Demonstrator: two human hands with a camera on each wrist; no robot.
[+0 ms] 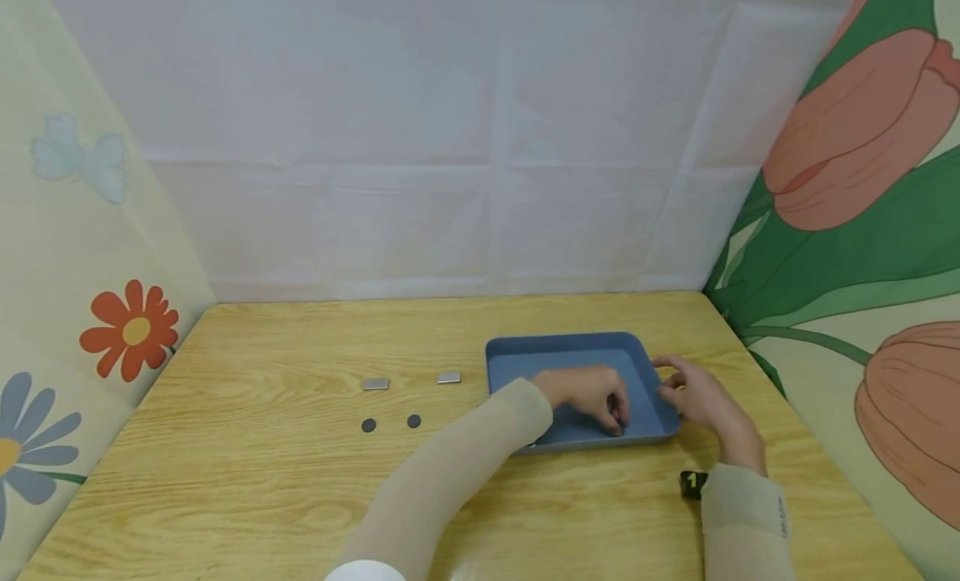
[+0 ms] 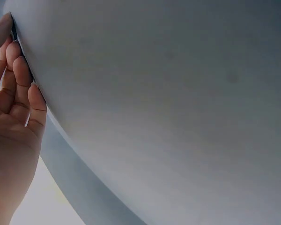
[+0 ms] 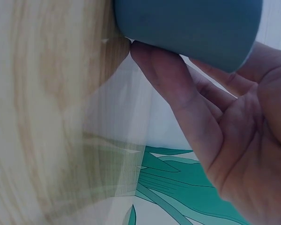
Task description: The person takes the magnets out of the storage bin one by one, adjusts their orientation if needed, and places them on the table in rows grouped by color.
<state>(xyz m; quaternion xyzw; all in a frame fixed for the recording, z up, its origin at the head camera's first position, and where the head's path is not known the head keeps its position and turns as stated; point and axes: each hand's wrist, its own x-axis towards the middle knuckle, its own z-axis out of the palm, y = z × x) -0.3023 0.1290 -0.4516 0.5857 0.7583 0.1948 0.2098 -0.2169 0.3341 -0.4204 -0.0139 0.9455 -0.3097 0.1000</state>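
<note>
My left hand [image 1: 596, 391] reaches down into a shallow blue tray [image 1: 558, 342] with fingers curled toward its floor. In the left wrist view, the fingertips and thumb of that hand [image 2: 16, 108] pinch a thin dark piece [image 2: 15, 33] against the tray surface; its shape is mostly hidden. My right hand [image 1: 705, 402] grips the tray's right wall. In the right wrist view, fingers of this hand [image 3: 225, 112] press the outer side of the tray [image 3: 187, 28] near the tabletop, the thumb reaching over the rim.
Left of the tray lie two silver rectangular pieces [image 1: 376, 384] and two dark round discs [image 1: 368, 426] on the wooden table [image 1: 285, 481]. A black strap with a yellow mark [image 1: 692, 484] is beside the right sleeve. A white wall covering [image 1: 375, 147] stands behind.
</note>
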